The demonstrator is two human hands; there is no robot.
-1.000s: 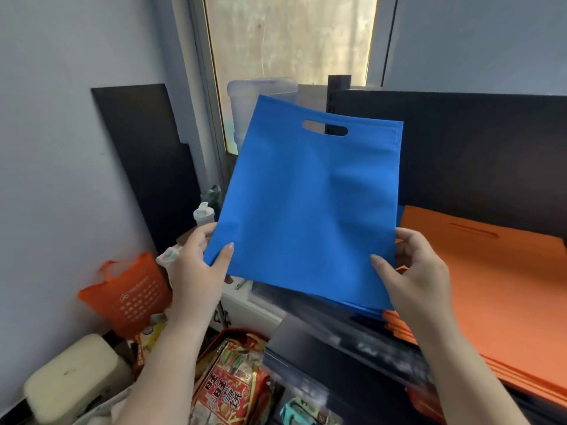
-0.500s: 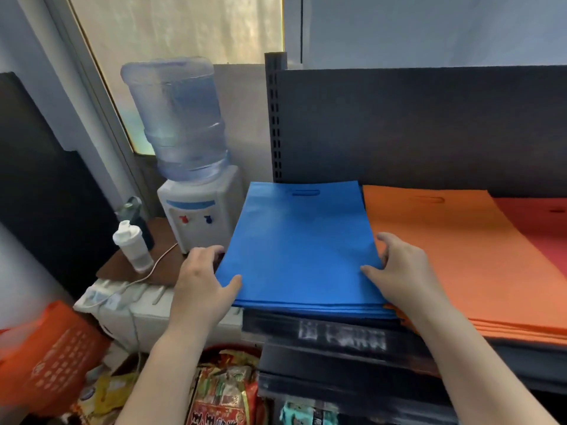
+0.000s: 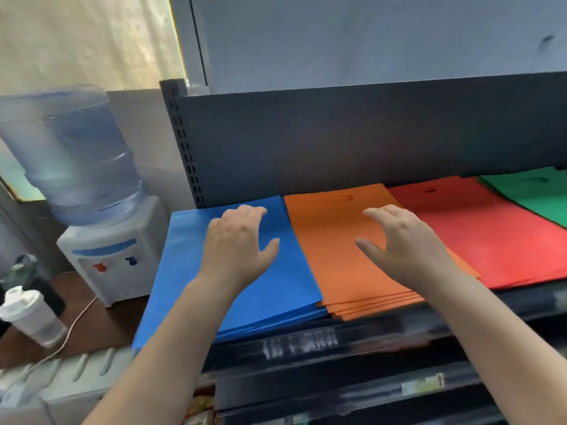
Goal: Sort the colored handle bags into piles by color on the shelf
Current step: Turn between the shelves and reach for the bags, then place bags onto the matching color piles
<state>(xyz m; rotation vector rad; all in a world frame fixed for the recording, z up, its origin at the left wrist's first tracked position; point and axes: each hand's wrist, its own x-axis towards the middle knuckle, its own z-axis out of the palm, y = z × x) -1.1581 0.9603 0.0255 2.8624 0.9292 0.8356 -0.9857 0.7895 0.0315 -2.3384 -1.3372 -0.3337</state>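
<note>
Four flat piles of handle bags lie side by side on the dark shelf (image 3: 306, 345): blue (image 3: 184, 271) at the left, then orange (image 3: 325, 240), red (image 3: 478, 234) and green (image 3: 540, 194) at the far right. My left hand (image 3: 236, 246) is over the blue pile with fingers spread and relaxed, holding nothing. Above the orange pile my right hand (image 3: 402, 243) is spread open, also with nothing in it. I cannot tell whether either palm touches the bags.
A water dispenser (image 3: 104, 246) with a large bottle stands left of the shelf on a brown table (image 3: 101, 326). A white shaker bottle (image 3: 30, 317) and a cable lie near it. The shelf's dark back panel (image 3: 337, 142) rises behind the piles.
The blue bag I held up by its lower corners now lies on the blue pile. Both hands have let go and moved forward over the piles. The view has swung right.
</note>
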